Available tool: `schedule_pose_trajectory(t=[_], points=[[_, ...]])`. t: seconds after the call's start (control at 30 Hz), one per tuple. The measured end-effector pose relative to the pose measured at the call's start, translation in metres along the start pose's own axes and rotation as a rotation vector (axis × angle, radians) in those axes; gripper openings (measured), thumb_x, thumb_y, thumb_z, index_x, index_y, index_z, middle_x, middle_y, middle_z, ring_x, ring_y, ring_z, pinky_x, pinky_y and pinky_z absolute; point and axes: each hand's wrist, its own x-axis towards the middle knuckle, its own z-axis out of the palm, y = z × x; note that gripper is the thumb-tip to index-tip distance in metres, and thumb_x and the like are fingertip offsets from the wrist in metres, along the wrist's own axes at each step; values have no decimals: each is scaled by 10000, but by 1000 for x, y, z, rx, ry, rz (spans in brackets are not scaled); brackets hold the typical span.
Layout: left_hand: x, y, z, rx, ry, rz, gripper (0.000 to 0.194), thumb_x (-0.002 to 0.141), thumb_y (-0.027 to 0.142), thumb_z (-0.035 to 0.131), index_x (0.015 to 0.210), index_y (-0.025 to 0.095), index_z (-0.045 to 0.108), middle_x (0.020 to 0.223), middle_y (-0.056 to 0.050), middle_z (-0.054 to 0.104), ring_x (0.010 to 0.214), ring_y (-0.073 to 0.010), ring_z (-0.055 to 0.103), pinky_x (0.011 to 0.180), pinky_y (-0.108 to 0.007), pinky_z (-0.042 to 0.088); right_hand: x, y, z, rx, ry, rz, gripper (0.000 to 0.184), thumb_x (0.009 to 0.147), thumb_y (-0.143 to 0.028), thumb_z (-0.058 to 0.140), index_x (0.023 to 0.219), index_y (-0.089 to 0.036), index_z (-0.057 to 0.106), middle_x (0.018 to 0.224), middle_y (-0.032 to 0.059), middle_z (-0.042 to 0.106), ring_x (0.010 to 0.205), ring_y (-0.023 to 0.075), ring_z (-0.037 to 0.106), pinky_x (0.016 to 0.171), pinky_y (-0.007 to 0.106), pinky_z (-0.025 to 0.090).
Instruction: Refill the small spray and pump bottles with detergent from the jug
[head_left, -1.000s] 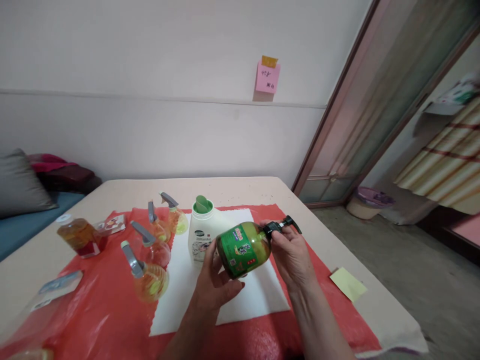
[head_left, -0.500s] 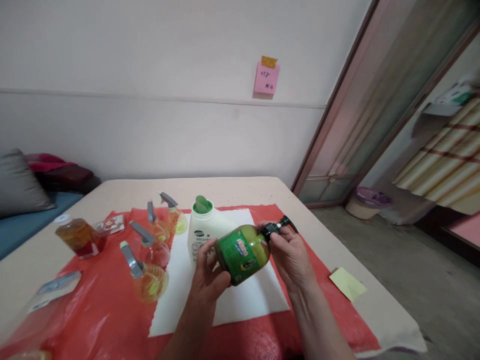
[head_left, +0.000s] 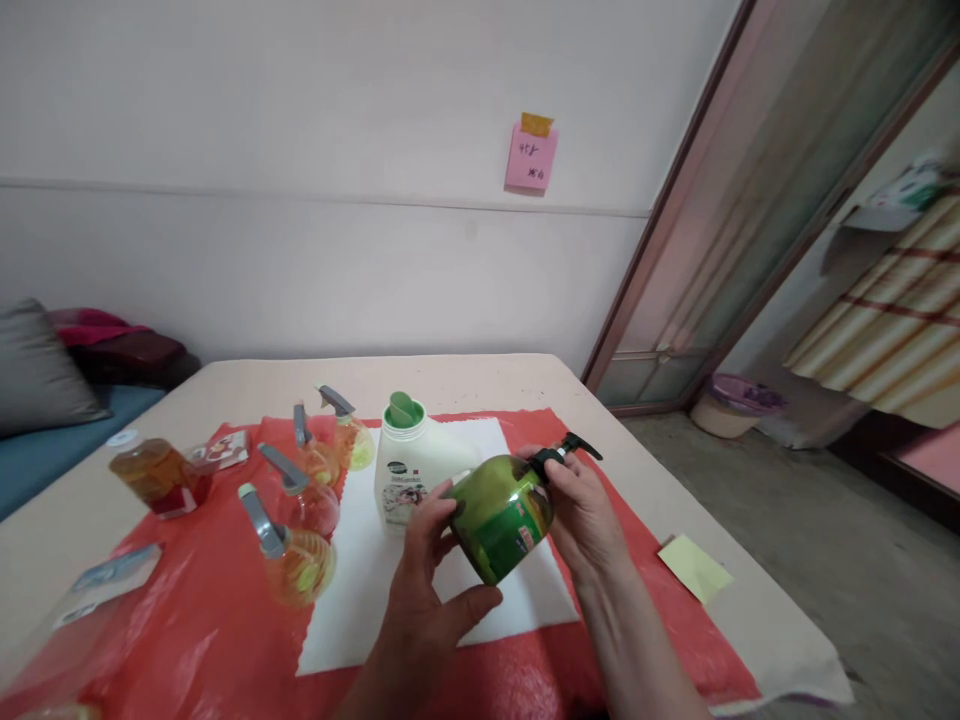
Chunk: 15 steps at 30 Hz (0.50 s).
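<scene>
A green pump bottle (head_left: 504, 515) with a green label lies tilted in the air above a white sheet (head_left: 450, 560). My left hand (head_left: 431, 580) is wrapped round its base and body. My right hand (head_left: 581, 515) is closed round its neck, just under the black pump head (head_left: 568, 450). A white bottle with a green cap (head_left: 401, 460) stands upright right behind my left hand.
Several round spray bottles with grey triggers (head_left: 296, 545) stand on the red cloth (head_left: 195, 620) to the left. An amber bottle (head_left: 154, 475) stands farther left. A yellow sticky note (head_left: 695, 567) lies near the table's right edge. A pink note (head_left: 531, 158) hangs on the wall.
The green bottle has turned in my hands, so its label now faces down and right. My left hand has shifted lower round the base. The right hand stays on the neck.
</scene>
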Motion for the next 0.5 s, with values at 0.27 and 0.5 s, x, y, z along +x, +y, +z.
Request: schedule_pose_trajectory(t=[0.27, 0.5], points=[[2, 1, 1, 642, -44, 494, 561, 869, 122, 665, 1349, 252, 405, 1557, -167, 317, 1443, -289, 378, 1077, -467, 485, 2, 2, 0, -48, 70, 5, 316, 549, -387, 891, 767, -190, 775, 739, 19, 718, 627, 107, 595, 580, 211, 496], [0, -3, 3, 945, -57, 692, 565, 822, -46, 601, 1276, 268, 482, 1639, -137, 158, 1464, -330, 336, 1032, -502, 517, 2, 2, 2, -28, 115, 37, 307, 533, -375, 890, 725, -172, 762, 709, 25, 714, 663, 125, 627, 613, 216, 501]])
